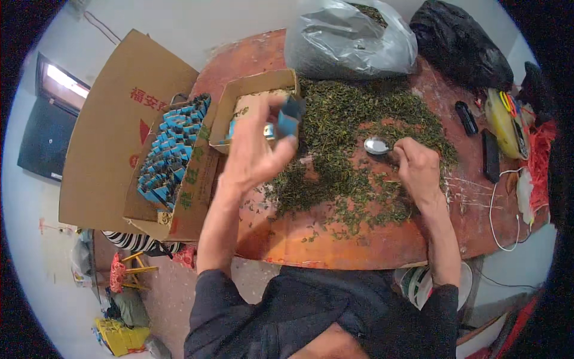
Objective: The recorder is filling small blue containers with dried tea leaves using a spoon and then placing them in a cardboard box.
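Note:
My left hand (251, 152), blurred, is raised over the near side of a small cardboard box (255, 82). A small blue-and-dark packet (289, 117) sits between its thumb and fingers. More blue-and-white pieces (268, 131) show inside that box, partly hidden by the hand. My right hand (418, 164) grips a metal spoon (376, 146) by its handle, the bowl pointing left. Beneath the spoon, dried tea-like leaves (358, 105) are spread loose over the reddish wooden table (341, 251).
Left of my arm, a large open carton (193, 193) holds many blue-topped packets (172, 143). At the back stand a clear plastic bag (350, 42) of leaves and a black bag (462, 45). A black case (490, 155) and white cable (493, 211) lie right.

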The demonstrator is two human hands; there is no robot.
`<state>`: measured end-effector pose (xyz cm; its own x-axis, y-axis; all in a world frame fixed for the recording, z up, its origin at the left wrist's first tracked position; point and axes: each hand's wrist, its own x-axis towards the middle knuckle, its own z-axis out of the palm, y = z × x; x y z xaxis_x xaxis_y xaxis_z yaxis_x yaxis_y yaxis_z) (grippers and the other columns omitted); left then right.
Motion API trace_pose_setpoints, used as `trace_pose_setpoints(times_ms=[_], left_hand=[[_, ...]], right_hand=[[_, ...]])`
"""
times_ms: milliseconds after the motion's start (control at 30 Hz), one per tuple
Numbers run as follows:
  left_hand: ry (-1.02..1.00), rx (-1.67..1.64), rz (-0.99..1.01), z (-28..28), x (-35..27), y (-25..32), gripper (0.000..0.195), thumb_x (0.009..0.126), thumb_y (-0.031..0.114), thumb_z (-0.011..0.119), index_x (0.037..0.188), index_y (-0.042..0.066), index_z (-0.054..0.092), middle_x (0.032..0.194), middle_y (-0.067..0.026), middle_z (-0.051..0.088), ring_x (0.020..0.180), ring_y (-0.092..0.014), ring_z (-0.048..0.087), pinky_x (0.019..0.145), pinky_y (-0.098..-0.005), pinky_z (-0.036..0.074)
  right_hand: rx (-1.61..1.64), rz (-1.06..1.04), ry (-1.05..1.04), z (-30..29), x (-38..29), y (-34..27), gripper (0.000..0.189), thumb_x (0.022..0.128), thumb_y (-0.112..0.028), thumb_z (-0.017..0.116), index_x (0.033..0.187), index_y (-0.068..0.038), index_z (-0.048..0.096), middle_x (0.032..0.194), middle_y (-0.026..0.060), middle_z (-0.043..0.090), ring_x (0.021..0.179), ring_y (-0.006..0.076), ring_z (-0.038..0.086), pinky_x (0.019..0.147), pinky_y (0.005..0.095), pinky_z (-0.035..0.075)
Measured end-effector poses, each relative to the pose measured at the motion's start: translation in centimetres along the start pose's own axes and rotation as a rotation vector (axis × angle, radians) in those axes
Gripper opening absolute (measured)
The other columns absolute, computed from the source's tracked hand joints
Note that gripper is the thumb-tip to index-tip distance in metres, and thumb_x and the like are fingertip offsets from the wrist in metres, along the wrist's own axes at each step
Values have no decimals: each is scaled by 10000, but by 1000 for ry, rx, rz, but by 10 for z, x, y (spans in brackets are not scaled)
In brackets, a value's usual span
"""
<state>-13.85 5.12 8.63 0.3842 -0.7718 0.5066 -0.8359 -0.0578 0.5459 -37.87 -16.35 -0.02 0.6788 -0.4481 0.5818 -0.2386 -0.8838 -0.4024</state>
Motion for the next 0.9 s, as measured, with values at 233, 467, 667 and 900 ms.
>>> trace_pose_setpoints(times_ms=[233,467,667,900], left_hand=[[-229,-79,-396,61,-20,6,464,775,128,647,1194,-33,527,981,-228,685,897,-347,686,845,-427,535],[-135,-22,-393,100,-16,-23,533,785,197,645,1261,-2,512,930,-257,674,854,-386,667,827,-457,516],[-173,-70,-392,104,-15,-18,528,784,188,636,1254,-10,499,937,-271,674,890,-406,677,839,-464,523],[-150,-112,-363,105,-24,-23,530,773,130,644,1254,-14,473,985,-284,671,925,-424,685,850,-472,522]], right_hand=[[-152,-29,-142,15,20,-5,59,872,-54,700,880,-22,650,776,190,683,701,381,685,618,475,532],[-26,18,-97,52,30,-9,68,871,-73,706,851,-20,669,761,213,677,711,409,681,635,500,540],[155,89,-81,77,34,-6,47,881,-61,676,900,-26,700,780,221,692,732,415,693,649,484,555],[243,111,-30,79,29,-2,89,894,-54,632,898,-18,714,780,183,719,720,359,723,651,432,574]])
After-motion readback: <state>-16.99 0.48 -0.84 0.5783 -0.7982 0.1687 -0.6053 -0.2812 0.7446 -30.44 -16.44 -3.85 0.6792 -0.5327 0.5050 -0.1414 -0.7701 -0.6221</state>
